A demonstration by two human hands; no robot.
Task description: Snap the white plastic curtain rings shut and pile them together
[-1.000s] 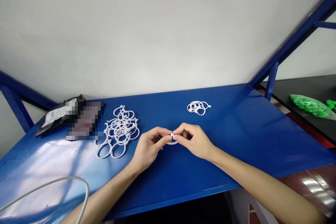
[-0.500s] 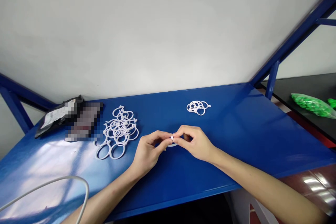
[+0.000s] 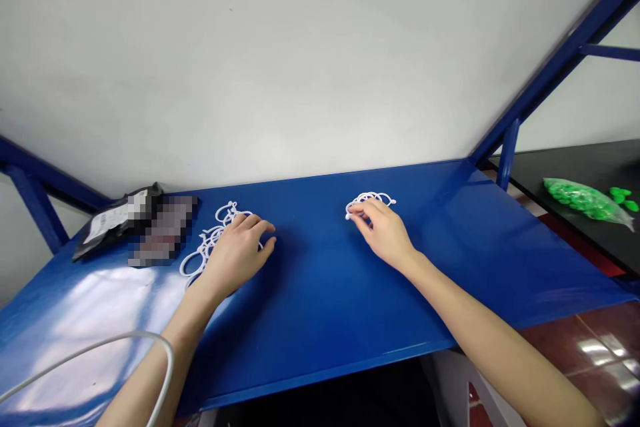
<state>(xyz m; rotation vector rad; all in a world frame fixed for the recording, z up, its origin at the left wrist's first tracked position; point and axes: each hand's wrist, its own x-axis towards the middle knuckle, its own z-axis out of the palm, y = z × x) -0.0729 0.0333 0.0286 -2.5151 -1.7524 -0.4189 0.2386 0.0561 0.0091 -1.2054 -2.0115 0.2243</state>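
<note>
My left hand (image 3: 243,247) hovers over or rests on the larger pile of white plastic rings (image 3: 191,263), which it partly covers. Its fingers are spread and curved, with nothing visible between them. At the smaller cluster of white rings (image 3: 385,198), my right hand (image 3: 380,227) pinches a white plastic ring (image 3: 349,216) by thumb and forefinger, near its small knobbed end. Part of that ring and the cluster is hidden behind the fingers. Each ring is thin and round with a small knob or loop on its edge.
A black parcel bag (image 3: 120,217) and a blurred dark packet (image 3: 165,230) lie at the blue table's (image 3: 320,320) left. A white cable (image 3: 100,343) arches across the front left. Blue frame bars (image 3: 550,80) flank the table; a bag of green pieces (image 3: 583,199) lies on a black surface.
My hands have parted from the middle, where both pinched a white ring. The right went up to the small cluster with a ring; the left let go and moved left over the larger pile.
</note>
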